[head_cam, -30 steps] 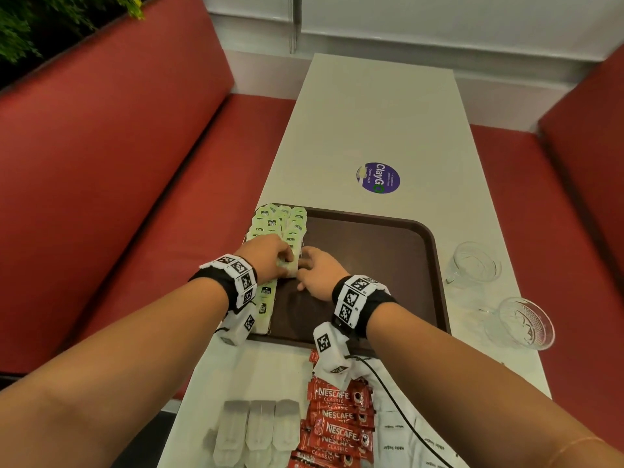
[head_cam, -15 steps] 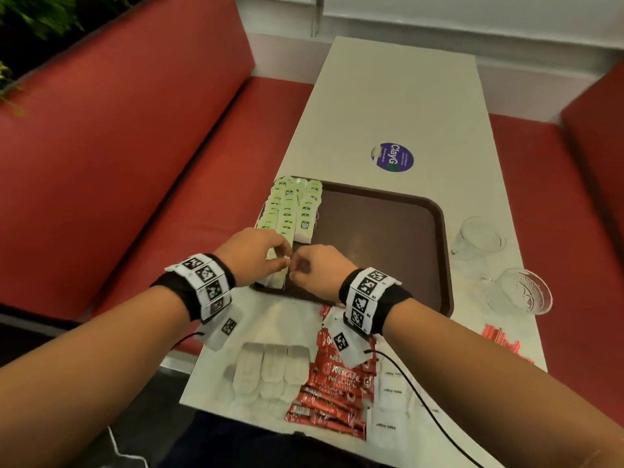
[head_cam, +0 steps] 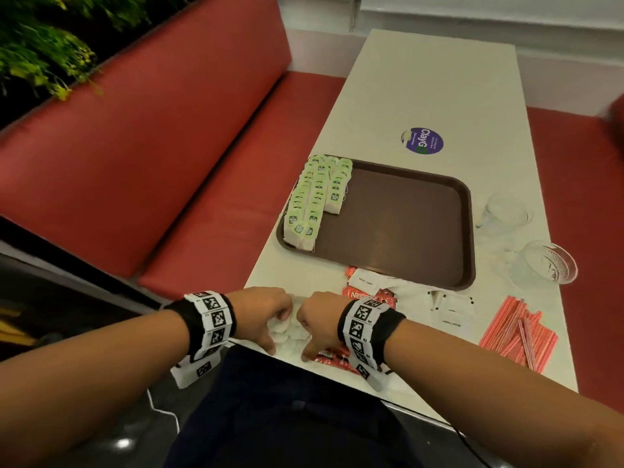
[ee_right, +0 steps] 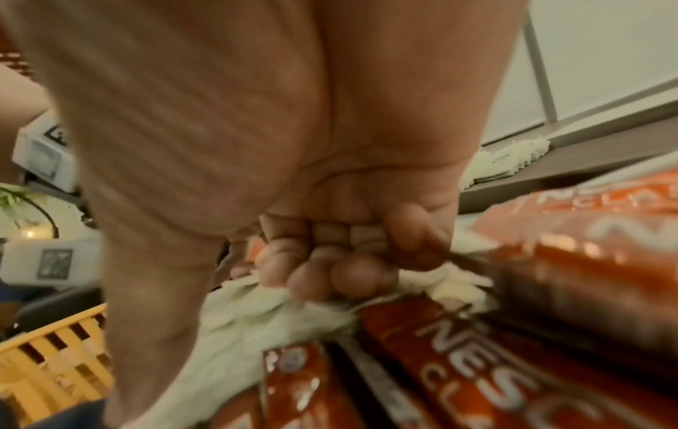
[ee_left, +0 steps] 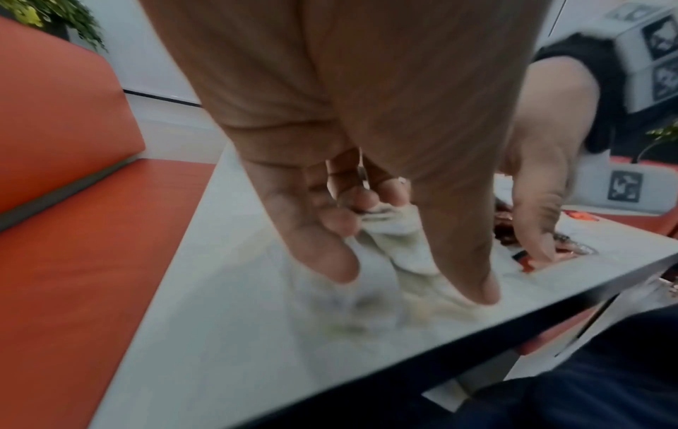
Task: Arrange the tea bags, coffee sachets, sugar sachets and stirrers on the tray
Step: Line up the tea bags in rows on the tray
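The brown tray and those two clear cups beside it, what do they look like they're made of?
The tray looks like moulded plastic with a matt, slightly textured finish: even dark brown, rounded corners, a raised rim, only dull reflections. The two clear cups are see-through with bright glints; the nearer one shows a ribbed pattern. That suits glass or clear plastic, and the pictures cannot settle which.

Even indoor light, no hard shadows; both wrist views blurred, head view bowed at edges.
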`<action>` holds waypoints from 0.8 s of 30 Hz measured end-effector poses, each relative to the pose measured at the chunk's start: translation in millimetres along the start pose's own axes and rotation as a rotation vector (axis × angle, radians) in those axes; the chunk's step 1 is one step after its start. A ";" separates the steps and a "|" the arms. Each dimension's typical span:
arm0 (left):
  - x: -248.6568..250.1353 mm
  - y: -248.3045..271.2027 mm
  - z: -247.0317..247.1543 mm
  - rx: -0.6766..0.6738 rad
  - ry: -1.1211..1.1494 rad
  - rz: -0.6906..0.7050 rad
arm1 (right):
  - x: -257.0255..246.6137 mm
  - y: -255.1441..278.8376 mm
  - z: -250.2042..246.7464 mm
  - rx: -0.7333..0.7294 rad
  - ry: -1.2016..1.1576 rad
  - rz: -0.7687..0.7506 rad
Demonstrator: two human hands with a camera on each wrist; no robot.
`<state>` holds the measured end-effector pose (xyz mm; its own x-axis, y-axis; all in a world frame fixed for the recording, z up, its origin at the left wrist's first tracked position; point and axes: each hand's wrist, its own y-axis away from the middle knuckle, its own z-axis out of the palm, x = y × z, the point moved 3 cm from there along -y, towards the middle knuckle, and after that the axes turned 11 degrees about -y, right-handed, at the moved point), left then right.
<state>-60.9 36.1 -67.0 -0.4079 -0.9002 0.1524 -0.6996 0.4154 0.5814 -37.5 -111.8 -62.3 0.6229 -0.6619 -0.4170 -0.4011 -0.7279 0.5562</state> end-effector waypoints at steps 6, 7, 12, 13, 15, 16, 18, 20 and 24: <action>-3.9 -19.4 -7.0 0.080 0.002 -0.048 | 4.5 -6.0 -5.0 0.099 0.077 0.075; -4.7 -22.8 -10.9 0.093 0.004 -0.055 | 7.4 -7.4 -7.7 0.110 0.064 0.093; -14.9 -37.4 -26.2 0.150 0.081 -0.096 | 26.8 -13.5 -24.2 0.143 0.020 0.133; -17.2 -37.5 -29.3 0.161 0.101 -0.111 | 30.3 -14.6 -27.6 0.145 0.004 0.131; -24.3 -36.9 -35.2 0.207 0.128 -0.134 | 37.3 -17.5 -32.7 0.157 -0.035 0.126; -28.0 -36.4 -37.9 0.234 0.138 -0.139 | 40.5 -19.3 -34.6 0.171 -0.058 0.121; -34.8 -36.3 -40.7 0.269 0.126 -0.133 | 45.1 -21.5 -38.0 0.207 -0.110 0.104; -38.4 -37.5 -39.7 0.245 0.069 -0.122 | 48.0 -23.4 -41.4 0.243 -0.145 0.090; -38.7 -39.4 -42.5 0.227 -0.035 -0.111 | 48.9 -29.6 -44.6 0.232 -0.126 0.073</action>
<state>7.4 49.1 -61.9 -0.3380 -0.9387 0.0677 -0.8536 0.3361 0.3980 34.8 -114.7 -67.1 0.5040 -0.7204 -0.4765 -0.5940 -0.6896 0.4143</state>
